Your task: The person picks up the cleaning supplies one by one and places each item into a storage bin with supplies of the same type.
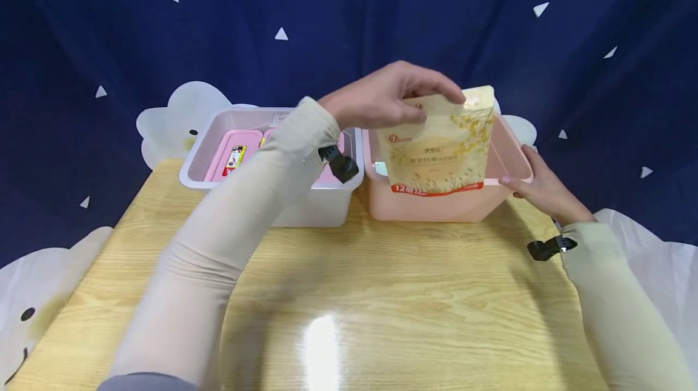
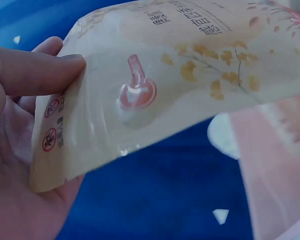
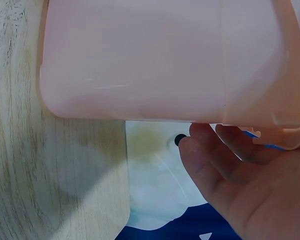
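Observation:
A cream pouch with yellow flower print and a red band hangs upright over the front of the pink bin. My left hand pinches it by the top edge, thumb on the near face. Close up in the left wrist view, the pouch shows a pink nozzle-like shape near that edge. My right hand grips the pink bin's right rim. In the right wrist view the fingers of the right hand lie against the outside of the bin. Much of the bin's inside is hidden behind the pouch.
Left of the pink bin stands a whitish bin holding pink-lidded packs, partly covered by my left forearm. Both bins sit at the far side of a wooden table. A dark blue curtain with white triangles hangs behind.

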Available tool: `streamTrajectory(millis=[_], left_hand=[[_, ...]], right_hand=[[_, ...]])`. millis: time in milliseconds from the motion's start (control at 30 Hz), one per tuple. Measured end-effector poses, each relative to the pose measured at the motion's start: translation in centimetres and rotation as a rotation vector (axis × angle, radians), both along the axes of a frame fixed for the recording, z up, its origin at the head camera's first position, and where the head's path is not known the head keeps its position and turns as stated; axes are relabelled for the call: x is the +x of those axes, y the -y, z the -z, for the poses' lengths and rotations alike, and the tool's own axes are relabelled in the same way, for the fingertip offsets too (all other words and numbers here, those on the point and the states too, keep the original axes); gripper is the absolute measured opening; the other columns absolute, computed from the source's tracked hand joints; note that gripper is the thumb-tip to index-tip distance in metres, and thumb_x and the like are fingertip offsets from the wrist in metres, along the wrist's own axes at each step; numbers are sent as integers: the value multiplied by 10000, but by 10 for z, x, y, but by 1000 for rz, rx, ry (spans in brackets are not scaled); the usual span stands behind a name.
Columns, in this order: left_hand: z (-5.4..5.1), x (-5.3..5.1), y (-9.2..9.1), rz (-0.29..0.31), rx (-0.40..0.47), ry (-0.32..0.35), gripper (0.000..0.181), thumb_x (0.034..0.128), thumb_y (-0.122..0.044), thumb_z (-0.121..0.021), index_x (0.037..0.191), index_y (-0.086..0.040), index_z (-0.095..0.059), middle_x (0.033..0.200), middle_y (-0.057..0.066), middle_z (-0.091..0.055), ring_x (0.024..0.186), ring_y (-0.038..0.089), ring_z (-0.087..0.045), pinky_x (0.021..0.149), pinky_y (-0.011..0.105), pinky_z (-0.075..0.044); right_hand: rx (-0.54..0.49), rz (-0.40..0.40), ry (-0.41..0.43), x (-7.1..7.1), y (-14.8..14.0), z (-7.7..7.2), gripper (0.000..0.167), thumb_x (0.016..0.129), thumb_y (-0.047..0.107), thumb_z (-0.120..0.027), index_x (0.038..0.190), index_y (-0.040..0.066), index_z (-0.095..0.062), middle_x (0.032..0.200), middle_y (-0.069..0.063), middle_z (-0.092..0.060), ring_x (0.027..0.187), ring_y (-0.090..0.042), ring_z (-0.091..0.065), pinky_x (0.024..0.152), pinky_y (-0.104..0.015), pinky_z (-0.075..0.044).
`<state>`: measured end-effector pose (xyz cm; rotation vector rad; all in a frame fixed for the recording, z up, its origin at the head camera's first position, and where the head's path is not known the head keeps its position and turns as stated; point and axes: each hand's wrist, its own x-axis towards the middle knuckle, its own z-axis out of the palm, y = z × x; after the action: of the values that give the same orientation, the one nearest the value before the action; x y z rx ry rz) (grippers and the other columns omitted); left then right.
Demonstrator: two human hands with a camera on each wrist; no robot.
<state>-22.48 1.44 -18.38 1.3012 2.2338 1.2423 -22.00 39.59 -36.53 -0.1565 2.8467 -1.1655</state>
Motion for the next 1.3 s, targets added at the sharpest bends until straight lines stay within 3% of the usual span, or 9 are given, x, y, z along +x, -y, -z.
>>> streamTrajectory(millis=[167, 300, 500, 667, 800, 933, 1067, 1167, 1300], left_hand=[[-3, -21, -7, -24, 94, -4, 478, 902, 130, -486, 1311, -72, -630, 1358, 56, -633, 1101, 113, -595, 879, 208, -501], [15, -38, -6, -83, 183, 53, 455, 905, 119, -518, 1317, -49, -616, 1326, 109, -652, 1017, 133, -628, 810, 204, -511], [44, -55, -9, -125, 255, 198, 482, 890, 166, -530, 1326, -26, -605, 1292, 164, -663, 935, 142, -632, 739, 211, -517], [67, -60, -14, -157, 183, 203, 496, 870, 167, -528, 1307, -46, -629, 1271, 164, -674, 890, 132, -606, 726, 194, -499], [80, -62, -18, -193, 69, 189, 499, 877, 130, -531, 1313, -89, -636, 1270, 127, -678, 919, 138, -587, 759, 191, -488], [84, -63, -20, -251, -28, 127, 507, 891, 93, -521, 1312, -163, -642, 1301, 51, -663, 994, 147, -573, 802, 193, -470], [86, -66, -21, -293, -111, 42, 525, 911, 77, -492, 1325, -215, -632, 1386, -25, -611, 1082, 125, -544, 766, 190, -439], [89, -68, -20, -305, -156, 5, 527, 926, 66, -488, 1340, -233, -619, 1436, -54, -569, 1110, 120, -535, 702, 198, -423], [95, -71, -18, -294, -209, -37, 526, 930, 59, -488, 1367, -210, -603, 1447, -34, -569, 1184, 134, -549, 803, 181, -468]], right_hand=[[6, 14, 27, 2, 2, 3, 915, 965, 361, -596, 1602, 146, 25, 1537, -318, -272, 1260, -417, -421, 773, -299, -529], [-7, 2, 35, 2, 7, 7, 940, 957, 362, -608, 1601, 145, 42, 1557, -321, -248, 1292, -454, -402, 813, -348, -530], [-29, 3, 14, 4, 12, 6, 940, 947, 323, -628, 1603, 140, 20, 1554, -314, -260, 1280, -447, -406, 715, -185, -484], [-35, 6, 12, 7, 14, 3, 941, 945, 336, -632, 1604, 148, 14, 1552, -308, -269, 1270, -427, -414, 723, -187, -489], [-13, 14, 41, 8, 15, 2, 970, 942, 389, -631, 1605, 193, 49, 1577, -284, -250, 1303, -417, -404, 816, -311, -523], [-5, 13, 44, 6, 17, -1, 976, 936, 419, -632, 1604, 235, 55, 1595, -252, -247, 1326, -403, -396, 870, -384, -513], [-25, 5, 34, 7, 17, 0, 952, 940, 376, -638, 1606, 214, 23, 1578, -250, -272, 1300, -376, -408, 784, -252, -502], [-33, 0, 38, 7, 17, 2, 947, 942, 365, -638, 1606, 213, 19, 1577, -247, -271, 1301, -369, -404, 755, -209, -485], [-31, -6, 39, 6, 17, 4, 947, 940, 369, -639, 1606, 234, 20, 1586, -239, -265, 1314, -376, -400, 796, -271, -493]])
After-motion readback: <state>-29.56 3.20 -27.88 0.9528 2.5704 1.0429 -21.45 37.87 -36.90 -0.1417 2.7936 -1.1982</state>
